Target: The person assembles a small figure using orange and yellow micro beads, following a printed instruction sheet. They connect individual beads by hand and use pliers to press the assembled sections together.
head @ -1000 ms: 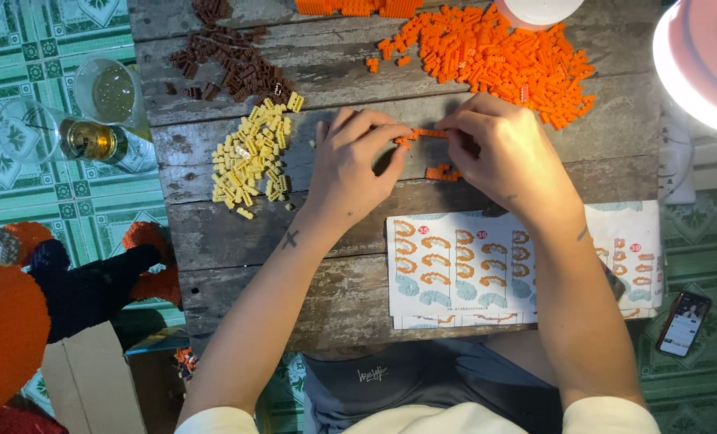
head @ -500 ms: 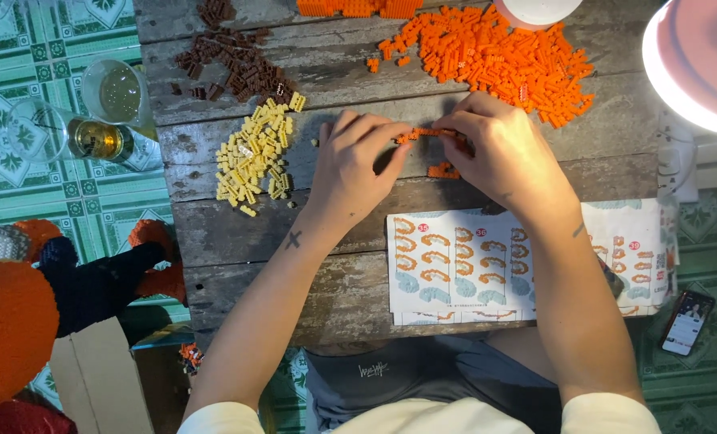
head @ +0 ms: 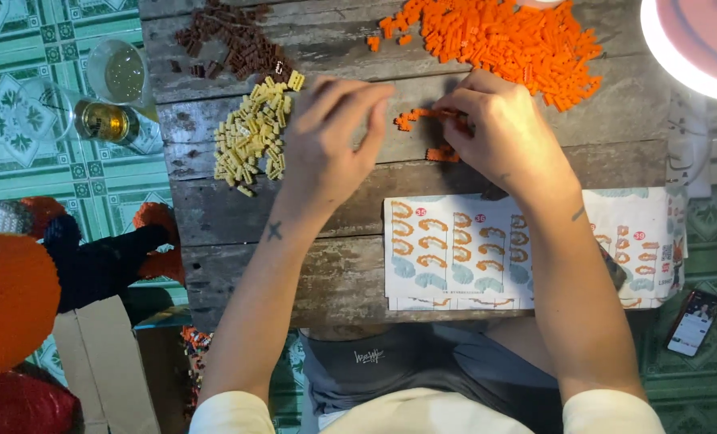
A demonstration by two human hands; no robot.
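- Head view, looking straight down on a weathered wooden table (head: 238, 241).
- Right hand (head: 507, 133) rests on the boards with fingers curled, the tips pinching one end of a short orange brick strip (head: 423, 116) that lies on the table just below the orange pile.
- Left hand (head: 330, 133) hovers beside the strip's other end, fingers spread and slack, grasping nothing; its tips are near the strip, but contact cannot be told.
- A few loose orange pieces (head: 440, 154) lie just under the right hand's fingers.
- Large heap of orange bricks (head: 511, 40) spreads across the top of the table, just above the right hand.
- Pile of pale yellow bricks (head: 250, 137) sits just left of the left hand; dark brown bricks (head: 230, 36) lie above it.
- Printed instruction sheet (head: 455, 249) with orange curved figures lies flat below both hands, partly under the right forearm.
- Off the table: a glass cup (head: 121, 72) on the green tiled floor at left, a phone (head: 694, 321) on the floor at lower right, a round lamp (head: 696, 40) at upper right.
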